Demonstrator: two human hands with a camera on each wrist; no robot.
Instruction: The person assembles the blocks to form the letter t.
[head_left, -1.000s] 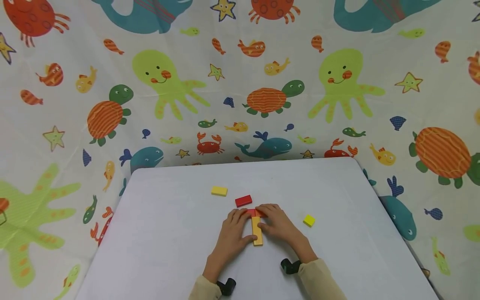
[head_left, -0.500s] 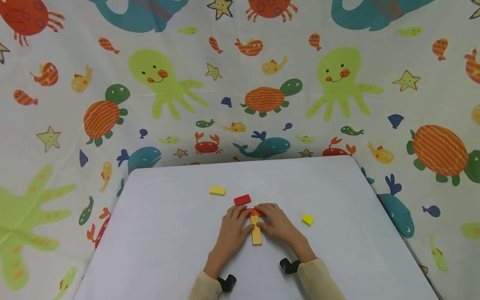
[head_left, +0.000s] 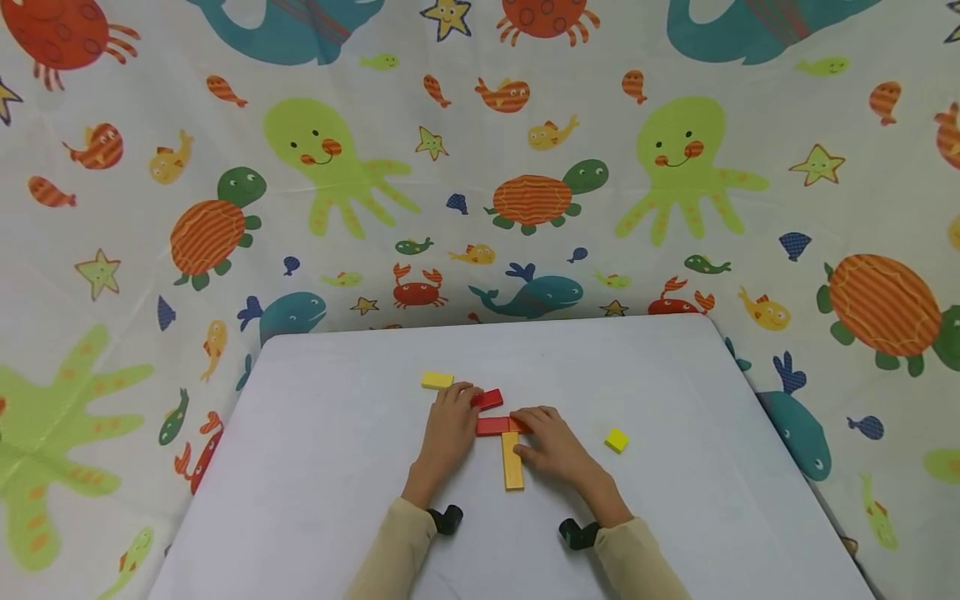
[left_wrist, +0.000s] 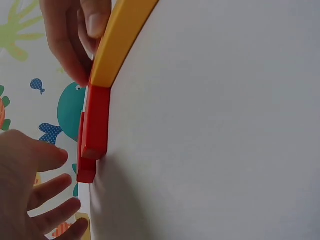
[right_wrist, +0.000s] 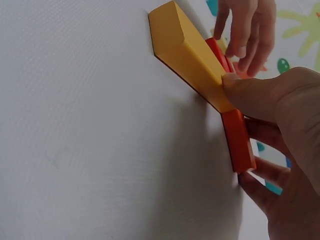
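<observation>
An orange-yellow block (head_left: 512,462) lies lengthwise on the table, its far end against a row made of a red block (head_left: 492,427) and an orange block (right_wrist: 237,142). My right hand (head_left: 553,442) holds the orange block, fingers curled at its far side and end, while the thumb touches the yellow block's side. My left hand (head_left: 450,421) is beside a second red block (head_left: 489,400) behind the row. In the left wrist view, that hand (left_wrist: 35,190) has loosely spread fingers, apart from the red blocks. Its fingertips overlap the second red block in the head view.
A flat yellow block (head_left: 437,381) lies beyond my left hand. A small bright-yellow block (head_left: 617,441) sits to the right of my right hand. The white table (head_left: 315,467) ends at a cloth backdrop (head_left: 450,200) printed with sea animals.
My left hand has left the front red block and the yellow block, moving away and leftward to the rear red block. The right hand stays in place.
</observation>
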